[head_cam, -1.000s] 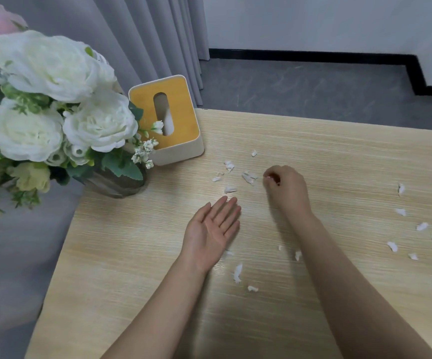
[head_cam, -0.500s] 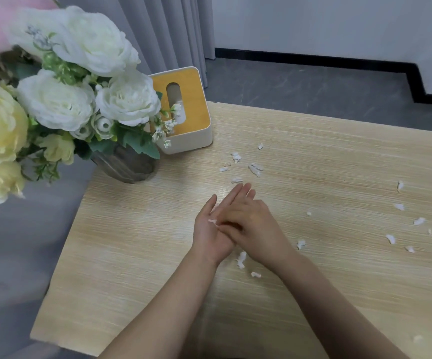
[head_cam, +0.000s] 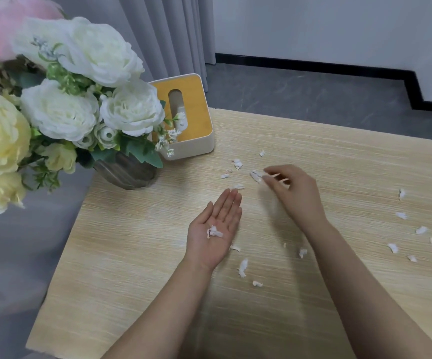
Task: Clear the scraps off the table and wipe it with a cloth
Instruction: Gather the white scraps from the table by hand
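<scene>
Small white paper scraps lie scattered over the light wooden table [head_cam: 137,255]. My left hand [head_cam: 216,230] rests palm up near the table's middle, fingers flat, with a few collected scraps [head_cam: 214,232] lying in the palm. My right hand [head_cam: 291,193] hovers just beyond it, blurred, fingers spread, its fingertips beside a scrap [head_cam: 256,175]. More scraps sit in a cluster [head_cam: 237,164] past the hands, near my forearms [head_cam: 243,266] and in a group at the right [head_cam: 401,216]. No cloth is visible.
A vase of white, yellow and pink flowers [head_cam: 80,112] stands at the table's far left corner. Behind it is a tissue box with a yellow top [head_cam: 191,117]. Grey curtains and a grey floor lie beyond the far edge.
My right hand has left my left palm and moved forward toward the far scraps. Scraps now lie in the left palm. The view has shifted closer to the flowers.
</scene>
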The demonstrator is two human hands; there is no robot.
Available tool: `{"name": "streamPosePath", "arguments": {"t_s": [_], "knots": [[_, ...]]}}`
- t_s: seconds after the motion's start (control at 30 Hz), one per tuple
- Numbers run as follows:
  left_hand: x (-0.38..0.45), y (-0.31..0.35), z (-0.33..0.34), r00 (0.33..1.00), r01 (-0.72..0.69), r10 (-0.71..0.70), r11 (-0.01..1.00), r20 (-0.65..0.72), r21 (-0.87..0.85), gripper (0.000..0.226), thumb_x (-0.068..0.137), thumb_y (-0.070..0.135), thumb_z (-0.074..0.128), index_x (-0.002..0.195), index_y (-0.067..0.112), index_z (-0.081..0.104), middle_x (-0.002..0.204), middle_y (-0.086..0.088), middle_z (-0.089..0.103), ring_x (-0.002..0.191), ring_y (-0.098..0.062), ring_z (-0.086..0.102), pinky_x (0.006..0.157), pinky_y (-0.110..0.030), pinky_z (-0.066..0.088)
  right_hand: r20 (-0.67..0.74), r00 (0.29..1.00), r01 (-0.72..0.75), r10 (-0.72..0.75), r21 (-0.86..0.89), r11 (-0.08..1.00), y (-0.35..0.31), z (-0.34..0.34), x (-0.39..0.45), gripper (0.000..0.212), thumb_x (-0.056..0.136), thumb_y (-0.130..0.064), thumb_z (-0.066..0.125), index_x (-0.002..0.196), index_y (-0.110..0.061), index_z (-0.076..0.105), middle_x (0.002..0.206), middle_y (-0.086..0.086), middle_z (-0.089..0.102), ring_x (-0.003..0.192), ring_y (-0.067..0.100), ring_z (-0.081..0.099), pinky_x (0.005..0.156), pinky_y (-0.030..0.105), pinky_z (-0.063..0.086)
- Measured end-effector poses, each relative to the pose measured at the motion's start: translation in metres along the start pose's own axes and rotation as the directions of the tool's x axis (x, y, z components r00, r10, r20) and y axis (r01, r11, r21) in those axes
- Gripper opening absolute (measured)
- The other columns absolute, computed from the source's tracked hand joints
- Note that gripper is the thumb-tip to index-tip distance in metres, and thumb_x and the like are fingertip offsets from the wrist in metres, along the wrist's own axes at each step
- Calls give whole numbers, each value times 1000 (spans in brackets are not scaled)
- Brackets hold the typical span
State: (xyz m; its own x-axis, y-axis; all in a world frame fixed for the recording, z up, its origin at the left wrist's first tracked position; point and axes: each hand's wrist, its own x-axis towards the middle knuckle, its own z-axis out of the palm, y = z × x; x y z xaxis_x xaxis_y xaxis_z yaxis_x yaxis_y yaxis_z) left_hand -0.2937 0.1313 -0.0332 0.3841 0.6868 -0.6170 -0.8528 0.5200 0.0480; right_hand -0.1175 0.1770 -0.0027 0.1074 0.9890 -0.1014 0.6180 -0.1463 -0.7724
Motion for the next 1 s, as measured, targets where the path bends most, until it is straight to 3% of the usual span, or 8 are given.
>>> {"name": "streamPosePath", "arguments": {"t_s": [0.2,0.37,0.6,0.7,0.87,0.93,1.0], "knots": [[6,8,-2,1000,16,-17,1000,-13,-17,39,90,18,40,108,-4,68,125,-14,61,116,-26,58,102,-48,37,-32,991,-134,130,-177,975,28,14,76,27,87,-16,62,113,-10,66,107,8,66,93,20,61,81,26,41],[9,13,-2,1000,7,-7,1000,-22,-13,40,91,17,40,108,-4,68,125,-15,61,114,-27,60,99,-50,39,61,995,-60,84,-313,948,37,36,106,27,85,-10,62,112,-9,65,112,11,57,102,27,56,80,29,40],[15,13,-5,999,2,-1,999,-36,35,39,92,18,40,116,-3,63,129,-16,58,121,-29,55,103,-49,36,122,992,40,16,-440,897,47,41,108,11,85,-1,56,91,-2,65,98,13,58,93,30,55,71,32,39],[17,12,-2,999,7,-5,999,-43,49,40,91,18,41,120,-3,59,131,-16,57,122,-29,54,103,-49,36,111,994,27,15,-362,932,37,36,97,11,86,-6,57,90,-4,67,93,10,63,88,26,58,70,29,39],[20,8,3,995,7,1,997,-101,74,40,90,19,41,115,-4,63,127,-19,59,121,-30,54,107,-43,38,182,976,127,-120,-26,992,-11,27,35,9,87,-12,63,92,-13,70,88,-4,64,77,5,55,75,15,42],[18,6,6,991,5,1,999,-135,43,40,92,18,40,102,-7,70,114,-21,65,107,-29,63,96,-41,49,296,941,161,-164,35,986,-22,28,6,10,87,-12,63,93,-15,70,87,-7,64,78,1,54,73,9,39],[18,4,5,991,23,-25,1000,-130,-16,45,97,19,35,92,-8,71,97,-20,70,87,-27,70,74,-36,59,386,902,191,-195,48,980,-25,34,-15,11,86,-12,62,93,-15,70,86,-8,64,80,1,52,73,11,39]]}}
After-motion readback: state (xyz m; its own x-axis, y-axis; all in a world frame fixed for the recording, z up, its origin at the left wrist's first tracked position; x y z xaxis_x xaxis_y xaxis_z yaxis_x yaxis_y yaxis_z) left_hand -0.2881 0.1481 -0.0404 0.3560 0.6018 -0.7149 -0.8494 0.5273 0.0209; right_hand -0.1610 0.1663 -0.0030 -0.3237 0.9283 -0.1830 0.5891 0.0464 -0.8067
